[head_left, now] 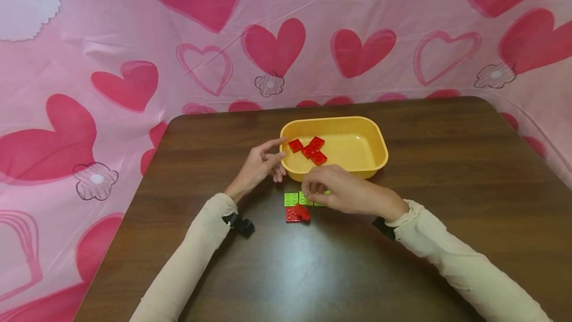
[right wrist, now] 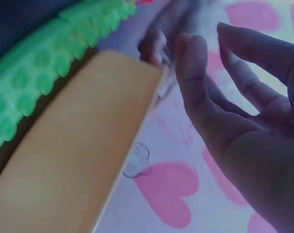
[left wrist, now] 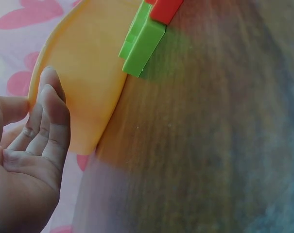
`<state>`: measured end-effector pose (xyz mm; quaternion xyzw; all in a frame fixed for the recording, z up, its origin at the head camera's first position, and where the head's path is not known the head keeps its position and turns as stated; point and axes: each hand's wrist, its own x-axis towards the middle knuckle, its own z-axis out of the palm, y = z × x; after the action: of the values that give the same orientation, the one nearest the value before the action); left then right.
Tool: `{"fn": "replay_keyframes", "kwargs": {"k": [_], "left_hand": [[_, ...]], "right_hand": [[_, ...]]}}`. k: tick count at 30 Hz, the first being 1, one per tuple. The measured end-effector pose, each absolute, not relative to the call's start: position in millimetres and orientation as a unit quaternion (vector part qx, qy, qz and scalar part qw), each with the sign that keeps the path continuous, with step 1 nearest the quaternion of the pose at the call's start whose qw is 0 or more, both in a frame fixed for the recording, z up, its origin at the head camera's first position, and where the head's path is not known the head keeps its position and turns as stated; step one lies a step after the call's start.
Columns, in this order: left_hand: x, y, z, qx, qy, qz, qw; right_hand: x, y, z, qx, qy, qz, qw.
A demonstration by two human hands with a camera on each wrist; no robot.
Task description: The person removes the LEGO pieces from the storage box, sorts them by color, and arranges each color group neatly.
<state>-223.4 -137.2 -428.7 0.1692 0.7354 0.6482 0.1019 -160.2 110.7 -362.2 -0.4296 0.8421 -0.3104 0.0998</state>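
My left hand is at the left end of a yellow plastic tub, its fingertips touching the rim. In the left wrist view its other fingers bend loosely beside the tub's wall. My right hand hovers over a row of green toy building bricks in front of the tub, partly hiding them. In the right wrist view its thumb and fingers stand apart with nothing between them. A red brick lies against the row's near side. Next to it, a blurred red piece looks tilted.
Several red bricks lie inside the tub at its left end. The dark wooden table extends around it. Behind the table hangs a pink cloth with hearts. Black straps with cameras sit at the wrists.
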Motion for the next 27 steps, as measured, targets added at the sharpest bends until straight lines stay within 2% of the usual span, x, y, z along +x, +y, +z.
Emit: {"fn": "replay_keyframes", "kwargs": {"k": [6,14,19,27], "left_hand": [[-221,-136,-423,0.166,0.731,0.653,0.110],[-210,-133,-403,0.178,0.729,0.652,0.108],[-215,-134,-412,0.170,0.734,0.648,0.111],[-221,-137,-426,0.167,0.733,0.651,0.104]], "right_hand": [[-138,107,-367,-0.444,0.853,-0.250,0.112],[-90,104,-374,-0.478,0.856,-0.073,0.184],[-82,101,-386,-0.523,0.841,-0.043,0.130],[-119,115,-383,-0.498,0.837,-0.210,0.084]]}}
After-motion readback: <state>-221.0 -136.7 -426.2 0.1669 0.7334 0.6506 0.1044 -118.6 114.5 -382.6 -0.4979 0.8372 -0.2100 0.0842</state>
